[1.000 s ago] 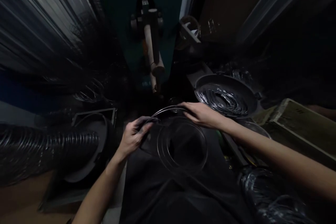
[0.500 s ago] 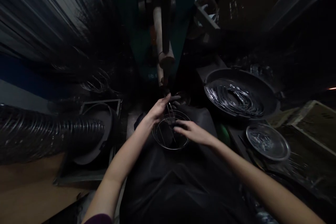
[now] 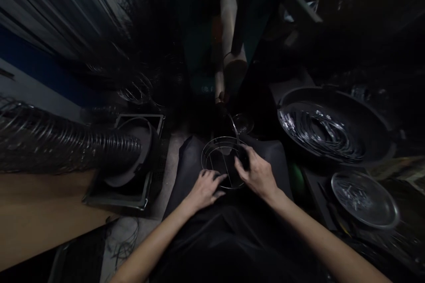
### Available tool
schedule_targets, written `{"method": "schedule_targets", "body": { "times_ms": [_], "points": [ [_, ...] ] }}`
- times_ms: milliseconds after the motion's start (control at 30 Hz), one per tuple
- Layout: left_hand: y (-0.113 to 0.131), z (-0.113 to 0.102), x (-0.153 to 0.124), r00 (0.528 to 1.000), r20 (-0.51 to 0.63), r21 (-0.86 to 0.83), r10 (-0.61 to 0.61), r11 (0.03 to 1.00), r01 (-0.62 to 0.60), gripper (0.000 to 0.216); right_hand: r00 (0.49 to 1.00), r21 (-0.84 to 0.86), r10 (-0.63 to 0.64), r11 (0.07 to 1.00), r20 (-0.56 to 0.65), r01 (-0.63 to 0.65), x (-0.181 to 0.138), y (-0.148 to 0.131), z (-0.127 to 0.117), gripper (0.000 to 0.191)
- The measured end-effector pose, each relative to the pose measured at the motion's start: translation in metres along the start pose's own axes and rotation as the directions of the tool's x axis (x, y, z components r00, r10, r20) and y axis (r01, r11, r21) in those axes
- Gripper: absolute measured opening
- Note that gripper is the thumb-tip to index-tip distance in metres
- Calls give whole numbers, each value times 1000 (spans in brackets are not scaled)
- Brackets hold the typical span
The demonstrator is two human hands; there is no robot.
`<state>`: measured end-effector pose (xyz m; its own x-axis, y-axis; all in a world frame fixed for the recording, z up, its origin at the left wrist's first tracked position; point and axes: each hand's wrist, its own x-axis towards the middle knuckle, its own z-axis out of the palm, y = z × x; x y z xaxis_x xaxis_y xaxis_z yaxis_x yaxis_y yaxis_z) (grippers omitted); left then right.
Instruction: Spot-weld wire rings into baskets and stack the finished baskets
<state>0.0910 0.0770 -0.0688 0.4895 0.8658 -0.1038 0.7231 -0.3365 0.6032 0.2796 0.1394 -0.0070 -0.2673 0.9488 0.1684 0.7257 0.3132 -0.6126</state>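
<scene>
A round wire frame (image 3: 226, 170), with thin rods crossing its ring, lies over my lap on a dark apron (image 3: 212, 234). My right hand (image 3: 259, 172) is closed at the ring's right side, thumb and fingers around the rim; dark coverings seem to be on the fingertips. At the near left of the ring is my left hand (image 3: 206, 189), its fingers apart and touching or just beside the rim. A thin curved wire rises from the ring's far right side toward a machine arm (image 3: 229, 22) above, whose lower tip is dim.
On the right stand a large dark pan (image 3: 375, 128) of bent wire pieces and a clear dish (image 3: 381, 212) of short metal pieces. On the left, a long stack of wire rings (image 3: 83, 141) leans into a round basin (image 3: 148, 150) in a crate (image 3: 146, 201).
My left hand has come down from the ring's far side to its near left. My right hand has shifted to the right rim. The camera view has turned slightly left.
</scene>
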Motion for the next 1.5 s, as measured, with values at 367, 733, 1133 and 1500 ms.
{"method": "schedule_targets", "body": {
  "times_ms": [367, 733, 1133, 1500],
  "points": [
    [-25, -11, 18, 978, 84, 146, 192, 968, -202, 37, 980, 119, 183, 974, 73, -191, 28, 6, -31, 39],
    [-11, -5, 17, 983, -19, 206, 183, 963, -175, 61, 963, 447, 221, 853, 158, -269, 48, 27, -1, 21],
    [3, 19, 11, 984, -113, 393, 136, 916, -81, 67, 942, 232, 309, 914, 133, -333, 54, 25, -13, 17],
    [-4, 18, 12, 996, -28, 370, 80, 927, -64, 58, 738, 575, 146, 535, 659, -619, 29, 35, -1, 41]
  ]
}}
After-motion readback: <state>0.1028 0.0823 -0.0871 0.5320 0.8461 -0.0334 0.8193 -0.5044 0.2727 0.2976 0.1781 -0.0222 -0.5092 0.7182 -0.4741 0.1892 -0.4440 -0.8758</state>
